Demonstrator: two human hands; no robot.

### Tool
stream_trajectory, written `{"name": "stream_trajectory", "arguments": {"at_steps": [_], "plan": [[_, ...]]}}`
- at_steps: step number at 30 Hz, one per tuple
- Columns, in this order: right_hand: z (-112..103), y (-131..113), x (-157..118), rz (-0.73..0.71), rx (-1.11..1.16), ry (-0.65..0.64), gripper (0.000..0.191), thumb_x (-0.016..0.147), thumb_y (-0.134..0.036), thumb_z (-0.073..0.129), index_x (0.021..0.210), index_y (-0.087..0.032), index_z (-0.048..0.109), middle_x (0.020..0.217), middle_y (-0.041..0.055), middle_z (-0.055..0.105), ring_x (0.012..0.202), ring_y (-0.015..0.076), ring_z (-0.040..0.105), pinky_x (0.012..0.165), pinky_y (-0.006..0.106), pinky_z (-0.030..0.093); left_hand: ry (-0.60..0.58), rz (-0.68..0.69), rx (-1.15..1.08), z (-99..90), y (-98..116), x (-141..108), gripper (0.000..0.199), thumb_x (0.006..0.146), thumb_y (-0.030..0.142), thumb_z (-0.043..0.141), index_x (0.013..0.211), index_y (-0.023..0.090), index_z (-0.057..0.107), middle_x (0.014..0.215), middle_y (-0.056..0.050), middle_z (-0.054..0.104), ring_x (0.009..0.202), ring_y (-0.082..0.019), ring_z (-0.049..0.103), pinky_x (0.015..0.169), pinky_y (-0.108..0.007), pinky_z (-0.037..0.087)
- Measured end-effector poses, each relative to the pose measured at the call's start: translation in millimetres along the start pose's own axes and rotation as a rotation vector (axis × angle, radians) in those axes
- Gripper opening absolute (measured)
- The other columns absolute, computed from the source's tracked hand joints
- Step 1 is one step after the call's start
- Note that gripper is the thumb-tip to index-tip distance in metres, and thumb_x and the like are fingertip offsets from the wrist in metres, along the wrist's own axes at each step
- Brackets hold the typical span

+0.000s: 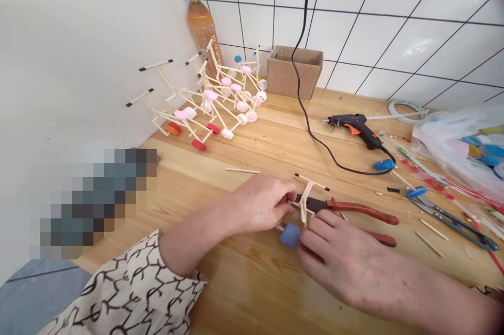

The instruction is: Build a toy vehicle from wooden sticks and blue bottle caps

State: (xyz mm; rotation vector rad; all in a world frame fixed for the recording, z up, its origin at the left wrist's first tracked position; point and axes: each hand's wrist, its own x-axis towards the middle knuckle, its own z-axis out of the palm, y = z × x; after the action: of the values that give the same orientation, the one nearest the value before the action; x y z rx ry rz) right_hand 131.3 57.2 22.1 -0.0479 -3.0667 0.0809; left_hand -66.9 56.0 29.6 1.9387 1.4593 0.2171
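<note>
Between my two hands stands a small stick-built model tricycle, with a crosswise handlebar tipped in black. My left hand is closed, its thumb and fingertips pinching the model's left side. My right hand is closed around its right side, and the curled fingers hide what they grip. A light blue piece sits low between the hands, partly covered by the right fingers. Red-handled pliers lie just behind the model, their jaws partly hidden by it and the left fingertips.
Several similar stick models with cap wheels stand at the back left, before a drink bottle. Behind are a cardboard box and a glue gun with black cord. Snips, loose sticks and a plastic bag lie right.
</note>
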Motion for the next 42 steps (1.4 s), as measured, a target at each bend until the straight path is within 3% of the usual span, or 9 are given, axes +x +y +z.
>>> {"name": "stream_trajectory", "arguments": {"at_steps": [6, 11, 19, 24, 33, 38, 42], "plan": [[-1.7, 1.6, -0.8, -0.018, 0.034, 0.027, 0.017, 0.087, -0.012, 0.045, 0.077, -0.018, 0.058, 0.073, 0.0039, 0.058, 0.067, 0.0180, 0.048, 0.063, 0.036, 0.036, 0.024, 0.045, 0.038, 5.2, 1.6, 0.5, 0.009, 0.076, 0.012, 0.055, 0.076, 0.018, 0.062, 0.062, 0.002, 0.062, 0.053, -0.011, 0.054, 0.049, -0.020, 0.033], [-17.7, 8.0, -2.4, 0.009, 0.092, 0.081, 0.025, 0.090, -0.010, 0.038, 0.080, -0.017, 0.060, 0.074, 0.0048, 0.060, 0.067, 0.0186, 0.051, 0.069, 0.038, 0.041, 0.037, 0.051, 0.025, 6.1, 2.8, -0.2, 0.008, 0.077, 0.015, 0.055, 0.073, 0.018, 0.061, 0.061, 0.001, 0.062, 0.053, -0.012, 0.055, 0.048, -0.020, 0.034], [-28.5, 32.7, -4.0, 0.201, 0.399, 0.298, 0.019, 0.090, -0.012, 0.042, 0.098, -0.019, 0.058, 0.084, 0.0065, 0.064, 0.081, 0.0180, 0.058, 0.071, 0.032, 0.047, 0.087, 0.037, -0.037, 9.9, -0.8, -0.1, 0.011, 0.072, 0.011, 0.056, 0.075, 0.019, 0.063, 0.062, 0.002, 0.064, 0.052, -0.011, 0.057, 0.046, -0.019, 0.035], [-24.0, 44.0, 2.4, 0.363, 0.558, 0.342, 0.009, 0.088, -0.015, 0.049, 0.088, -0.019, 0.057, 0.074, 0.0015, 0.059, 0.068, 0.0125, 0.056, 0.061, 0.025, 0.045, 0.124, 0.026, -0.060, 13.2, -1.5, 0.8, 0.013, 0.071, 0.013, 0.058, 0.081, 0.019, 0.064, 0.064, 0.001, 0.066, 0.054, -0.012, 0.058, 0.047, -0.020, 0.037], [-19.9, 47.1, 11.7, 0.645, 0.819, 0.370, 0.010, 0.087, -0.029, 0.054, 0.086, -0.020, 0.058, 0.068, -0.0004, 0.062, 0.056, 0.0108, 0.056, 0.050, 0.022, 0.046, 0.151, 0.014, -0.061, 13.2, 2.7, 0.5, 0.010, 0.073, 0.017, 0.057, 0.081, 0.019, 0.062, 0.061, 0.002, 0.065, 0.052, -0.013, 0.058, 0.048, -0.021, 0.039], [-16.2, 49.3, 17.1, 0.648, 0.888, 0.358, 0.012, 0.086, -0.028, 0.055, 0.081, -0.018, 0.057, 0.065, -0.0024, 0.059, 0.053, 0.0080, 0.053, 0.051, 0.021, 0.046, 0.162, -0.008, -0.010, 14.5, 3.6, -0.5, 0.015, 0.072, 0.017, 0.058, 0.086, 0.020, 0.063, 0.060, 0.002, 0.064, 0.051, -0.013, 0.057, 0.047, -0.022, 0.038], [-12.4, 50.5, 16.4, 0.581, 0.781, 0.368, 0.010, 0.088, -0.023, 0.052, 0.081, -0.017, 0.057, 0.067, -0.0021, 0.057, 0.058, 0.0088, 0.055, 0.057, 0.021, 0.046, 0.170, -0.023, 0.014, 20.7, 1.3, -0.6, 0.016, 0.072, 0.015, 0.056, 0.085, 0.019, 0.063, 0.063, 0.001, 0.065, 0.053, -0.014, 0.058, 0.049, -0.023, 0.039]]}}
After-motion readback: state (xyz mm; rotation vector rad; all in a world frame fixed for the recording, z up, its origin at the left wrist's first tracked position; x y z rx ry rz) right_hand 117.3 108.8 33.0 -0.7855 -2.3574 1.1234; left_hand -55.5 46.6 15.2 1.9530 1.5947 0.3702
